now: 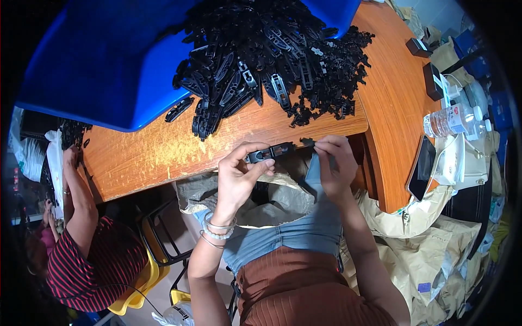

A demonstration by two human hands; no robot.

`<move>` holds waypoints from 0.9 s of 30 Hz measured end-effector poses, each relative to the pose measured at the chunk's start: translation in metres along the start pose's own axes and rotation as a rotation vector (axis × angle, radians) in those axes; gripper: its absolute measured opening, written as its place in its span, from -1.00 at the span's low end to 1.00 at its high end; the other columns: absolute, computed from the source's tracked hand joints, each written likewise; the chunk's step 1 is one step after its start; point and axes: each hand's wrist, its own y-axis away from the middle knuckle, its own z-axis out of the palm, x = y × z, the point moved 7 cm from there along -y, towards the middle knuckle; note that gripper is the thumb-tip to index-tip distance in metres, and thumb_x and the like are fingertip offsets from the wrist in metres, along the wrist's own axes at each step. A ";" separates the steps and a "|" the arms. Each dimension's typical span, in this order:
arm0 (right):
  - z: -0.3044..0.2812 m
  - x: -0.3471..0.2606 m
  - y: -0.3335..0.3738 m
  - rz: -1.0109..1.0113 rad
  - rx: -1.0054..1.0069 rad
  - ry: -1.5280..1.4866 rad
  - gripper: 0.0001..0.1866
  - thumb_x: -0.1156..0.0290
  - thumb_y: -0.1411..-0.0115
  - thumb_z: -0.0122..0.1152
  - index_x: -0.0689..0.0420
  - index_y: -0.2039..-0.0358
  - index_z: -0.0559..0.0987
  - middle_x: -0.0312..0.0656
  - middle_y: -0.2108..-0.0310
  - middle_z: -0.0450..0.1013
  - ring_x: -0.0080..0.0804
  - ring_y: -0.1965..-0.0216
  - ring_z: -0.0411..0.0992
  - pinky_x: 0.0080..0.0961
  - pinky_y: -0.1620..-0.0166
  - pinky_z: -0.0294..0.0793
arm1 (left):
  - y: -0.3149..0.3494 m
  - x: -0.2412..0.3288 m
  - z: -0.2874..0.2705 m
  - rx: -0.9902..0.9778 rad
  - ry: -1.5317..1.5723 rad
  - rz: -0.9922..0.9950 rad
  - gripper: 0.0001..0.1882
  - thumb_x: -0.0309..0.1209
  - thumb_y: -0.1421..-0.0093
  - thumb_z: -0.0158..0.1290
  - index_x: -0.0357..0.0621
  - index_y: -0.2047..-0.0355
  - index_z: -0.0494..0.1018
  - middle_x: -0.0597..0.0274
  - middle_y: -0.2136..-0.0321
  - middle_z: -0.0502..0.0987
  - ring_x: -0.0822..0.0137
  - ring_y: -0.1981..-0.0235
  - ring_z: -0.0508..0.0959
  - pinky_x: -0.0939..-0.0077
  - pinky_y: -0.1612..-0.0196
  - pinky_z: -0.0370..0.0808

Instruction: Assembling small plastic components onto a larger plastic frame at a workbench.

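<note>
**Left grip [239,169] clamped on a long black part [267,154], right grip [338,169] pinching a small black piece [307,142]**

Wooden surface [130,160] reaches from beneath the blue bin [103,81] toward the person. A heap of black plastic parts [228,70] spreads along the bin's right side and onto the surface. On the person's side of the bin, a gaping sack [291,205] rests at the lap. Nearer the bin than the sack, the long part lies between left thumb and fingers, its free end pointing right. Farther right of the bin, the small piece sits at the right fingertips, close to that end; whether the two touch is too fine to tell.

The step in hand looks like fitting piece to part, though separating them would look similar. If fitting, the next move calls for a steady left grip and careful alignment by the right.
</note>
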 end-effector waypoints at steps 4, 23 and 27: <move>0.014 -0.020 -0.002 0.354 -0.133 -0.399 -0.81 0.76 -0.10 0.02 0.35 0.24 0.47 -0.13 0.26 0.36 -0.51 0.33 0.42 -0.67 0.30 0.41 | 0.008 0.006 0.009 -0.027 0.040 0.017 -0.70 -0.68 -0.09 0.08 -0.40 0.13 0.42 0.15 0.44 0.56 0.41 0.44 0.60 0.65 0.32 0.57; 0.029 -0.061 -0.015 -0.099 -0.299 -0.100 -0.75 0.74 0.07 0.16 0.26 0.32 0.55 -0.11 0.35 0.42 -0.30 0.32 0.47 -0.54 0.27 0.44 | 0.024 0.015 0.009 -0.059 0.133 -0.089 -0.79 -0.69 -0.09 0.07 -0.37 0.22 0.42 0.16 0.38 0.57 0.41 0.34 0.60 0.67 0.27 0.57; 0.032 -0.056 -0.019 0.176 -0.370 -0.257 -0.73 0.73 0.03 0.15 0.27 0.26 0.53 -0.16 0.35 0.42 -0.37 0.30 0.48 -0.59 0.24 0.43 | 0.027 0.012 0.001 -0.031 0.166 -0.126 -0.81 -0.68 -0.08 0.08 -0.35 0.25 0.43 0.21 0.42 0.56 0.50 0.41 0.58 0.75 0.36 0.53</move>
